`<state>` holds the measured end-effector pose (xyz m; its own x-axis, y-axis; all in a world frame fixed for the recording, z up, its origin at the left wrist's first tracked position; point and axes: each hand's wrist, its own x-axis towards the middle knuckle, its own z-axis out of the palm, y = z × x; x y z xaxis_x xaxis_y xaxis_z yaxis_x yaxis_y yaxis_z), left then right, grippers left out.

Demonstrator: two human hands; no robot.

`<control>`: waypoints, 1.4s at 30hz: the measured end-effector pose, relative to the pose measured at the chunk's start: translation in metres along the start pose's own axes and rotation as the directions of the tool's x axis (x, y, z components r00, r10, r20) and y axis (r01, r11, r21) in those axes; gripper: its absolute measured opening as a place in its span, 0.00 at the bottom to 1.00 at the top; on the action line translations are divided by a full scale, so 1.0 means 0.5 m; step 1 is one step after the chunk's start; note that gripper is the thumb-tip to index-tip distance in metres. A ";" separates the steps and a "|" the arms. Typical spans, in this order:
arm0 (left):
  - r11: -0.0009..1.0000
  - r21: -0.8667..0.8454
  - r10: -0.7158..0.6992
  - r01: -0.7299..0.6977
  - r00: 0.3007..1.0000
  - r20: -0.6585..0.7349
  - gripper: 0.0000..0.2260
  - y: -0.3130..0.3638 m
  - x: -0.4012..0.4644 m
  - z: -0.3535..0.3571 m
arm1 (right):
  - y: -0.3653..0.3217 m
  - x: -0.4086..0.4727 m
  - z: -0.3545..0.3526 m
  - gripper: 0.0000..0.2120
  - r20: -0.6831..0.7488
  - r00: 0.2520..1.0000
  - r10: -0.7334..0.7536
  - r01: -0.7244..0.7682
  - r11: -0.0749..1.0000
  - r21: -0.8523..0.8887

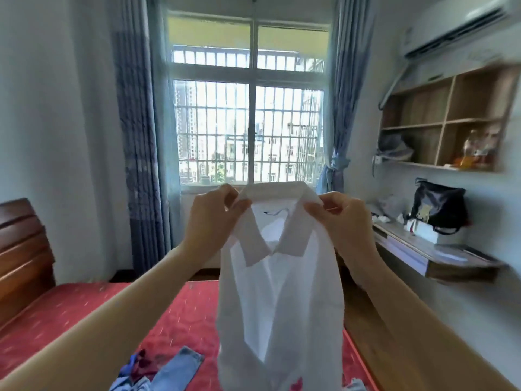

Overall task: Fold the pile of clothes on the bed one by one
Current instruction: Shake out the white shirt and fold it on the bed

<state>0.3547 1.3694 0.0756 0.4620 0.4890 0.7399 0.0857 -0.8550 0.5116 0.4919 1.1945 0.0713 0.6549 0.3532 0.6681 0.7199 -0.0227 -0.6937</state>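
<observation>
A white collared shirt (282,292) hangs in the air in front of me, its collar up and its body drooping toward the bed. My left hand (214,218) pinches the collar's left end. My right hand (341,218) pinches the collar's right end. Below, on the red bedspread (186,311), lies a pile of clothes (158,371) with light blue jeans and a dark red garment. The shirt hides part of the bed behind it.
A wooden headboard (22,255) stands at the left. A barred window (248,131) with blue curtains faces me. On the right, a wall desk (439,255) carries a dark bag (437,207), with wooden shelves (445,122) above.
</observation>
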 end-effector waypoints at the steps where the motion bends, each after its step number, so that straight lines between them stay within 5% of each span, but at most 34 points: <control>1: 0.999 0.026 -0.026 0.026 1.000 -0.002 0.09 0.014 -0.003 -0.010 | -0.018 0.001 -0.003 0.02 -0.006 1.000 -0.004 0.004 1.000 0.000; 6: 0.966 -0.139 -0.218 0.220 0.975 0.032 0.10 0.056 -0.084 0.003 | -0.053 -0.075 0.028 0.02 0.009 1.000 -0.021 0.022 0.998 -0.064; 10: 0.751 -0.502 -0.395 0.428 0.901 0.178 0.09 0.066 -0.177 0.033 | -0.043 -0.172 0.060 0.04 0.057 0.998 -0.025 0.029 0.997 -0.074; 17: 0.426 -0.743 -0.443 0.516 0.835 0.326 0.16 0.062 -0.247 0.029 | -0.046 -0.240 0.058 0.10 0.250 0.958 -0.142 0.147 0.989 -0.001; 22: 0.530 -0.693 -0.479 0.489 0.847 0.231 0.01 0.052 -0.240 -0.009 | -0.055 -0.217 0.049 0.11 0.446 0.873 -0.198 0.183 0.980 0.078; 26: 0.698 -0.564 -0.340 0.441 0.897 0.281 0.02 0.050 -0.238 -0.048 | -0.075 -0.165 0.041 0.22 0.366 0.910 -0.196 0.182 0.981 0.073; 29: 0.907 -0.316 -0.197 0.277 0.945 0.262 0.03 0.059 -0.238 -0.070 | -0.110 -0.114 0.045 0.34 0.590 0.778 -0.215 0.229 0.972 0.053; 33: 0.983 -0.140 -0.094 0.122 0.976 0.196 0.04 0.054 -0.234 -0.104 | -0.143 -0.077 0.054 0.16 0.797 0.587 -0.139 0.195 0.980 0.028; 35: 0.978 -0.165 -0.100 0.128 0.980 0.170 0.04 0.042 -0.239 -0.120 | -0.143 -0.081 0.065 0.12 0.790 0.593 -0.157 0.177 0.982 0.062; 39: 0.901 -0.382 -0.161 0.205 0.976 0.144 0.06 0.000 -0.271 -0.128 | -0.138 -0.109 0.086 0.09 0.661 0.725 -0.196 0.100 0.978 0.181; 42: 0.896 -0.356 -0.213 0.267 0.960 0.184 0.11 -0.050 -0.318 -0.112 | -0.122 -0.105 0.084 0.09 0.603 0.778 -0.178 0.079 0.979 0.187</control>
<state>0.2297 1.3225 -0.0302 0.5871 0.6199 0.5206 -0.1137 -0.5737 0.8112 0.4038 1.2167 0.0670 0.2432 0.8424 0.4809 0.7134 0.1806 -0.6771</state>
